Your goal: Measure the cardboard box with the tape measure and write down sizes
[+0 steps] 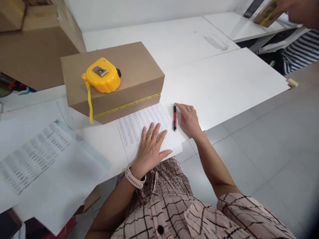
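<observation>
My left hand (pixel 151 146) lies flat with fingers spread on a sheet of paper (pixel 171 143) covered in rows of handwritten figures. To its right, a red and black pen (pixel 174 119) rests on the white table. My right hand (pixel 189 119) is beside the pen, fingers loosely bent and apart, the index fingertip at or very near the pen's black upper end; I cannot tell whether they touch. Behind the sheet sits a closed cardboard box (pixel 134 63) with a yellow tape strip. On top of it lies a yellow tape measure (pixel 103 78), its wrist strap hanging over the side.
More written sheets (pixel 62 179) lie at the left. Larger cardboard boxes (pixel 32 46) are stacked at the back left. The white table (pixel 211 86) extends to the right, its front edge above a tiled floor. At far right, another person's hand (pixel 296 10) is at a small box (pixel 267 15).
</observation>
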The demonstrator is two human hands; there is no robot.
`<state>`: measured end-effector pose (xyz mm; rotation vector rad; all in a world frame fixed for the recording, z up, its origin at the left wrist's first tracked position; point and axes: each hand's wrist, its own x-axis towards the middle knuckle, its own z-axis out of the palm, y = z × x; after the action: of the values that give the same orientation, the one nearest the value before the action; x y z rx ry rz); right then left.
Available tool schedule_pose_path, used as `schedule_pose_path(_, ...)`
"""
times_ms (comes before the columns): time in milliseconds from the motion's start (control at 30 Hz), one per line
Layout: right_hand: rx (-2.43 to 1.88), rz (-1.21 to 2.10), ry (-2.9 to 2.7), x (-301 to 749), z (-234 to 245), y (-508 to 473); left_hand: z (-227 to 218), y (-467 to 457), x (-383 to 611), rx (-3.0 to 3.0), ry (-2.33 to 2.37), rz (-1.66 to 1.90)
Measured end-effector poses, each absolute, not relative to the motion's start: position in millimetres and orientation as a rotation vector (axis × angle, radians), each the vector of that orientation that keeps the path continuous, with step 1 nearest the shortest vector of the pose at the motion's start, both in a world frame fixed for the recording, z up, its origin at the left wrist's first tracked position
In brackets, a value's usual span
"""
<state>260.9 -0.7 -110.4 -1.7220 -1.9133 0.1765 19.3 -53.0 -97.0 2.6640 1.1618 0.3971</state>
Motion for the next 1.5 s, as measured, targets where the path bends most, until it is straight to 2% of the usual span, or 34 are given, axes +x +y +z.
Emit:
schedule_pose_path(100,-1.683,0.251,-1.819,261.4,-112.6,0.2,-101.4,-54.6,19.8,2.630,1.150,0.512)
schedule_pose_path(200,-1.683,0.368,-1.676,261.0,-109.1,-2.2,-91.6,-52.4,13.7,2.555,1.104,0.805)
schedule_pose_path(333,-1.669,0.476,-1.552,260.7,-105.3,-3.3,-38.4,-28.5,-13.9,2.601,1.090,1.344)
schedule_pose_path(433,-1.645,0.476,-1.543,262.0,-106.9,-1.8,12.0,7.8,-40.7,2.624,1.348,1.611)
schedule_pose_path(533,-1.636,0.453,-1.559,263.3,-110.0,0.1,42.7,46.3,-57.8,2.409,1.714,1.384)
schedule_pose_path(633,-1.626,0.447,-1.559,264.0,-112.3,1.5,48.6,72.6,-60.7,2.132,1.854,1.057)
schedule_pose_path(767,-1.608,0.447,-1.558,267.3,-113.7,5.3,43.3,76.9,-53.9,1.999,1.922,1.066)
schedule_pose_path(900,-1.604,0.435,-1.510,264.0,-107.4,0.4,37.2,31.1,-48.8,1.919,1.584,1.373)
schedule_pose_path(1000,-1.527,0.340,-1.342,239.1,-92.9,-30.0,23.6,-32.0,-44.2,1.859,1.139,1.213)
schedule_pose_path(1033,-1.445,0.394,-1.318,226.1,-87.3,-46.1,16.8,-53.6,-41.8,1.859,1.069,1.123)
schedule_pose_path(1167,-1.083,1.107,-1.312,174.0,-72.4,-113.2,-13.5,-116.8,-32.1,1.817,1.049,0.828)
schedule_pose_path(1233,-1.038,1.278,-1.282,159.9,-72.4,-132.8,-24.8,-130.6,-31.9,1.780,1.120,0.752)
schedule_pose_path(1400,-1.052,1.469,-1.304,165.3,-76.2,-135.6,-35.0,-135.8,-56.5,1.655,1.160,0.663)
schedule_pose_path(1500,-1.044,1.449,-1.391,188.3,-57.6,-115.0,-25.1,-124.9,-88.6,1.515,1.176,0.751)
